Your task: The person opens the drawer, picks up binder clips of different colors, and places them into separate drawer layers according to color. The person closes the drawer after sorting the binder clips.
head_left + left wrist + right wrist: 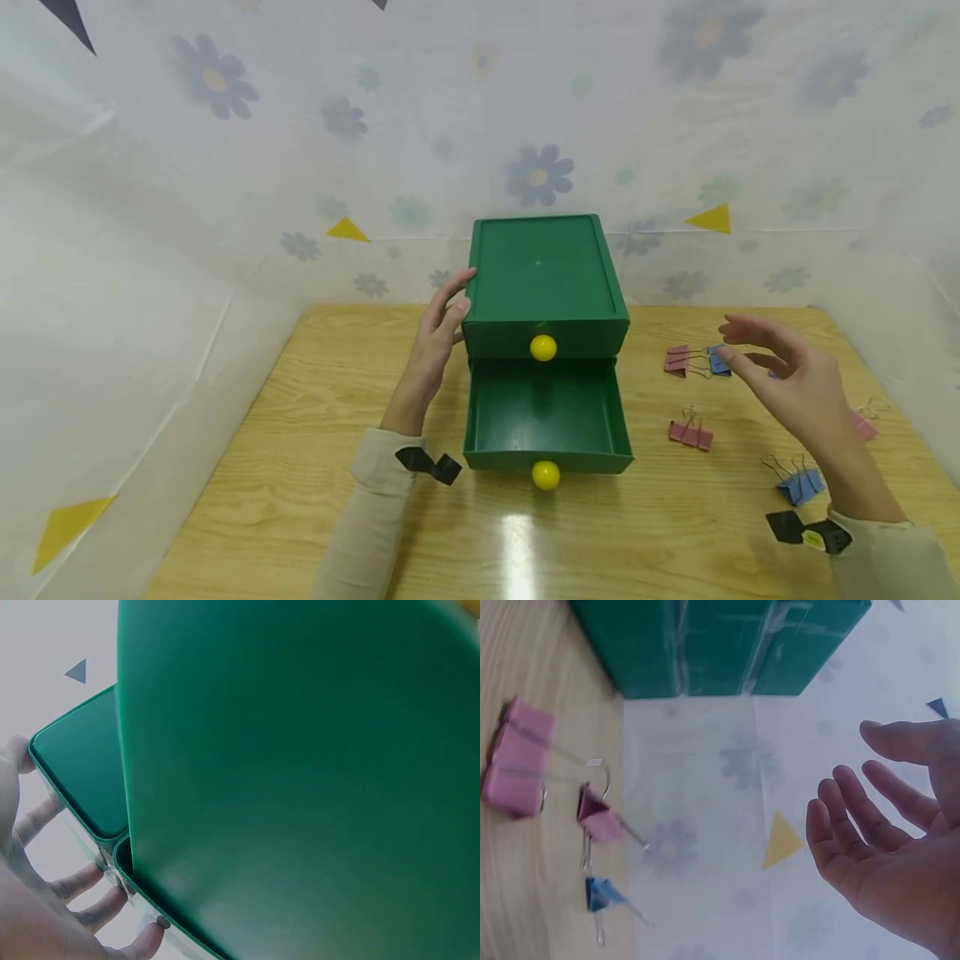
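Observation:
A green two-drawer box point(540, 267) with round yellow knobs stands on the table. Its lower drawer point(543, 417) is pulled out; the upper one is shut. My left hand point(438, 325) rests against the box's left side, its fingers spread along that wall in the left wrist view. On the right, my right hand point(806, 375) hovers over the table with relaxed fingers and nothing in them. In the head view its fingertips overlap a blue binder clip point(718, 359), which lies beside a pink binder clip point(677, 361).
Nearer me on the wooden table point(300, 467) lie another pink clip point(691, 436) and a blue clip point(800, 486). One more pink clip point(862, 425) is partly behind my right wrist. A flowered white sheet point(420, 125) closes off the back and sides.

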Tool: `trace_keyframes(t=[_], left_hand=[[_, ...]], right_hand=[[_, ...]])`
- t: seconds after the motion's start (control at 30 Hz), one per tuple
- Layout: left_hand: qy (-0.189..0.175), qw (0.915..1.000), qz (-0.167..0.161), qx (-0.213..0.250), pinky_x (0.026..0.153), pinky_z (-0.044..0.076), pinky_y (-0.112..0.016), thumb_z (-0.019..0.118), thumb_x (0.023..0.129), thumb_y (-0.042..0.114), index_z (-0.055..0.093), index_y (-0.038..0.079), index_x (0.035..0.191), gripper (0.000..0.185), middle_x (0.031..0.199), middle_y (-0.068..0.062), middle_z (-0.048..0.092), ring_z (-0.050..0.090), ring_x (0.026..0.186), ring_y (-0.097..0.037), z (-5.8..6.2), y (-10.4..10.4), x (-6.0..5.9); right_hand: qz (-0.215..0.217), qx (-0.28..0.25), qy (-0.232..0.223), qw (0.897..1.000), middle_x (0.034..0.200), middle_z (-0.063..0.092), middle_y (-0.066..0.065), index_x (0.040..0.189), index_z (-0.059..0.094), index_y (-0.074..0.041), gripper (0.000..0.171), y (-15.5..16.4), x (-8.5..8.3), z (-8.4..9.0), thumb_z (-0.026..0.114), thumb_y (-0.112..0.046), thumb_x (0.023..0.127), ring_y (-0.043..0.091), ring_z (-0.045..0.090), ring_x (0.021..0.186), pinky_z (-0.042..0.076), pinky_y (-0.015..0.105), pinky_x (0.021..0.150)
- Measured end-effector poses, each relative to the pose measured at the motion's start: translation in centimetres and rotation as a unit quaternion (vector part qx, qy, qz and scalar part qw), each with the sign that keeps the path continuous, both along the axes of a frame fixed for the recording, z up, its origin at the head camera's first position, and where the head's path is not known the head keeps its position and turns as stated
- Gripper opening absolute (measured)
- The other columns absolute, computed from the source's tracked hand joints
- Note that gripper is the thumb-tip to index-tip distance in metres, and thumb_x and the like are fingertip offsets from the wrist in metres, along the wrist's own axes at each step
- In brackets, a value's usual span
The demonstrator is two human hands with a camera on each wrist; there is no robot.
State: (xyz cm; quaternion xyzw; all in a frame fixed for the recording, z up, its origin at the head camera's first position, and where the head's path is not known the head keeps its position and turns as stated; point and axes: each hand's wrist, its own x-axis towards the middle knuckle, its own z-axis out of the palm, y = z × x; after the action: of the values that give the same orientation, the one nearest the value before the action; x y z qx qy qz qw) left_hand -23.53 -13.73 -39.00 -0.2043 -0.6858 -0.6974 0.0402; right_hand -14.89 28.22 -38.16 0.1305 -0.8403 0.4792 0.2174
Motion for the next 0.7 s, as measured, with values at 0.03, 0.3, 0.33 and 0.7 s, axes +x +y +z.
trace_keyframes(t=[0.03, 0.3, 0.33, 0.7], left_hand=[[0.000, 1.0000, 0.000, 0.000, 0.104, 0.041, -0.064, 0.046, 0.107, 0.037, 0.046, 0.026, 0.155, 0.050, 0.159, 0.004, 0.037, 0.047, 0.137, -0.027, 0.0, 0.0, 0.0], [0.001, 1.0000, 0.000, 0.001, 0.104, 0.041, -0.065, 0.045, 0.108, 0.035, 0.045, 0.024, 0.156, 0.050, 0.159, 0.000, 0.036, 0.047, 0.136, -0.030, 0.0, 0.0, 0.1], [0.000, 1.0000, 0.000, 0.000, 0.104, 0.041, -0.066, 0.045, 0.108, 0.035, 0.044, 0.024, 0.157, 0.050, 0.159, 0.000, 0.036, 0.046, 0.136, -0.030, 0.0, 0.0, 0.0], [0.002, 1.0000, 0.000, -0.001, 0.104, 0.041, -0.065, 0.046, 0.107, 0.038, 0.046, 0.026, 0.156, 0.051, 0.158, 0.002, 0.037, 0.046, 0.137, -0.028, -0.1, 0.0, -0.1]], right_hand=[[-0.003, 0.003, -0.002, 1.000, 0.114, 0.069, -0.010, 0.135, 0.065, 0.000, 0.045, 0.4, -0.3, -0.3, 0.071, 0.009, 0.091, 0.004, 0.064, 0.107, 0.047, 0.008, 0.086], [-0.017, 0.039, -0.054, 0.998, 0.125, 0.059, -0.019, 0.145, 0.056, -0.004, 0.052, 3.9, -2.3, -2.1, 0.070, 0.000, 0.095, -0.001, 0.056, 0.113, 0.042, 0.003, 0.086], [-0.020, 0.044, -0.062, 0.997, 0.125, 0.058, -0.019, 0.146, 0.055, -0.004, 0.052, 4.2, -2.5, -2.3, 0.070, -0.002, 0.096, -0.002, 0.055, 0.113, 0.042, 0.002, 0.086], [-0.018, 0.093, -0.136, 0.986, 0.131, 0.055, 0.001, 0.149, 0.047, 0.004, 0.059, 7.1, -4.8, -4.7, 0.071, -0.014, 0.098, -0.001, 0.052, 0.111, 0.041, 0.001, 0.080]])
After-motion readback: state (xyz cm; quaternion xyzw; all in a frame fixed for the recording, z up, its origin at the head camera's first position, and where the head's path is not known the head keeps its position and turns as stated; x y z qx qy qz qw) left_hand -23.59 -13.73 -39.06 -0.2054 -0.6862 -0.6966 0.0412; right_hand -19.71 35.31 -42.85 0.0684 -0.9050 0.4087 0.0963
